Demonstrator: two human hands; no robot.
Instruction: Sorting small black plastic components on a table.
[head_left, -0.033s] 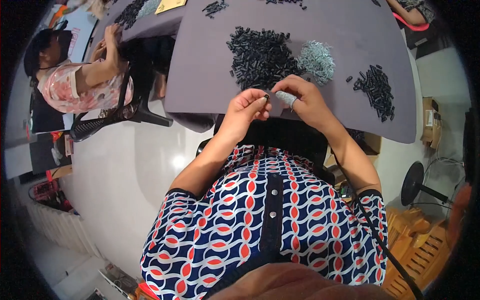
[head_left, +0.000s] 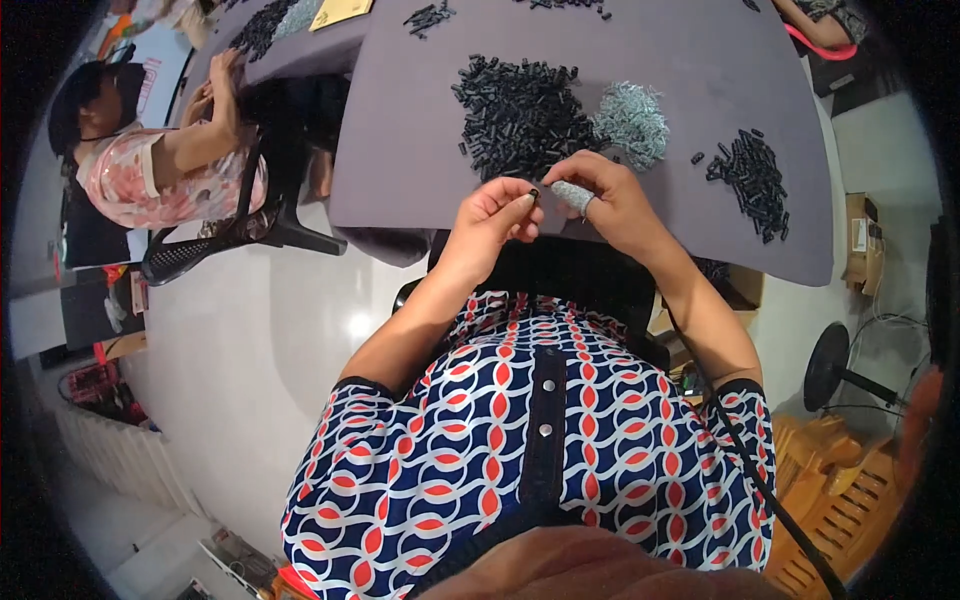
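Note:
Just over the table's near edge, my left hand point(head_left: 492, 220) pinches a small black tubular piece point(head_left: 533, 194) between thumb and fingers. My right hand point(head_left: 622, 205) is close beside it, its thumb and forefinger pinched together near the piece; whatever they hold is too small to make out. A grey-white wrap point(head_left: 572, 196) covers one finger of that hand. Beyond my hands lies a large heap of black tubular pieces point(head_left: 520, 110). To its right is a smaller heap of tiny silvery parts point(head_left: 630, 122).
Another group of black pieces point(head_left: 750, 180) lies farther right on the grey-covered table point(head_left: 400, 150). A person point(head_left: 165, 170) works at the left beside a black chair point(head_left: 215, 240). A black fan point(head_left: 828, 365) and wooden furniture point(head_left: 840, 510) stand at the lower right.

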